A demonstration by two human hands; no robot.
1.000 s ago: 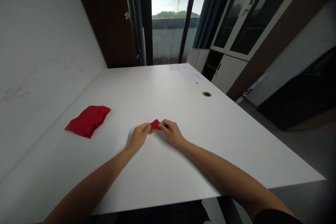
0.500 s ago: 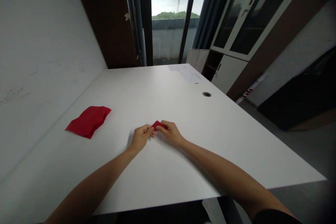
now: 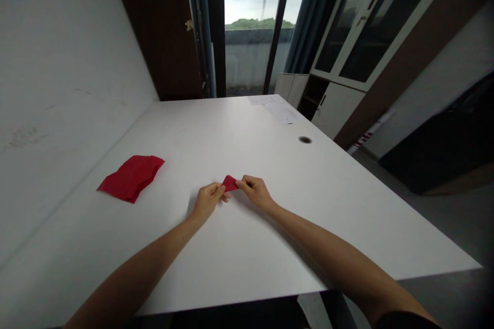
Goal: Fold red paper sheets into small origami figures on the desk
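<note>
Red paper scrap (image 3: 229,183) pinched between left hand (image 3: 208,201) and right hand (image 3: 254,192), held close together above the white desk (image 3: 270,247), looks mid-fold and seems to want a firm crease.

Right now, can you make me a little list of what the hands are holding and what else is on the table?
Left hand: pinches the small folded red paper from its left side
Right hand: pinches the same piece from its right side
Nearby: a larger creased red paper, lying to the left of the hands, untouched
Surface: white table
Far end of table: white papers and a round cable hole
</note>
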